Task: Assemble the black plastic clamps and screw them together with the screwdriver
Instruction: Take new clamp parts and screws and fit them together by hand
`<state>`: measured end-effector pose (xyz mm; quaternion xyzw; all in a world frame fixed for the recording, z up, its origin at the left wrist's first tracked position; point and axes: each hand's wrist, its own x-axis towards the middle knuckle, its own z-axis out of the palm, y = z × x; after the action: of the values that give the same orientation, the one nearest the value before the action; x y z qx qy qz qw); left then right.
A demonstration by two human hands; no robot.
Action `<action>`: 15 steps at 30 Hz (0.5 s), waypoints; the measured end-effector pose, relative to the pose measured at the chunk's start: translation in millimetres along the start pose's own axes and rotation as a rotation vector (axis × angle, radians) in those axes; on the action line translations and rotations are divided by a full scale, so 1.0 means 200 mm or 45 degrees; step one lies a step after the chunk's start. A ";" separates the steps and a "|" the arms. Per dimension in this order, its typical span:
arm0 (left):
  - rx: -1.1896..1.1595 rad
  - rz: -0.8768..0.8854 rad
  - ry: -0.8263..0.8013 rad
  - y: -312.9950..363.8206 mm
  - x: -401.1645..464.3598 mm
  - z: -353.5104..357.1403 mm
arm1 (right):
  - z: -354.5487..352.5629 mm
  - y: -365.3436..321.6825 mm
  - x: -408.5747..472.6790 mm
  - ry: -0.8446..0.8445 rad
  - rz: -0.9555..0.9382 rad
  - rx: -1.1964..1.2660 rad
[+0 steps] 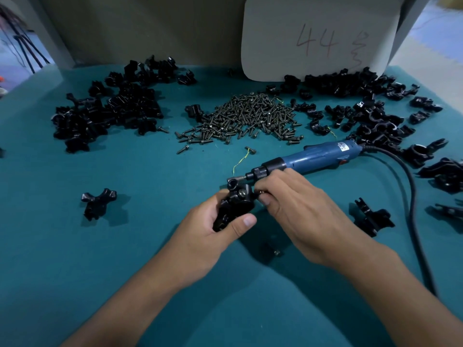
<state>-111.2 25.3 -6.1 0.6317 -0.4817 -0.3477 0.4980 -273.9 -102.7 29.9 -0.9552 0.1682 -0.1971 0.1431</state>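
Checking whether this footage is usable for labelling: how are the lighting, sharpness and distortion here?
Head view: dim, bluish light with soft shadows under both hands and the loose clamp; wide-angle bending at the table edges; screw pile fairly sharp, the clamp in the hands slightly soft; no strong glare.

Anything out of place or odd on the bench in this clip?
Little. A few screws lie strayed from the screw pile, beside a loose yellow-green thread. One small piece sits alone under the right hand. The screwdriver lies unheld on the mat.
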 end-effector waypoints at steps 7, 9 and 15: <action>-0.113 0.065 -0.004 0.02 0.00 0.01 | 0.00 -0.04 -0.01 -0.008 0.003 0.027; -0.128 0.060 0.001 0.02 0.00 0.01 | 0.01 -0.05 -0.01 0.036 -0.007 -0.036; -0.171 0.000 0.045 0.01 0.01 -0.01 | -0.01 0.01 -0.01 0.151 0.045 0.148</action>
<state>-109.9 23.0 -3.7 0.6028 -0.4485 -0.3681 0.5477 -277.6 -103.5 30.4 -0.9288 0.1815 -0.2602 0.1914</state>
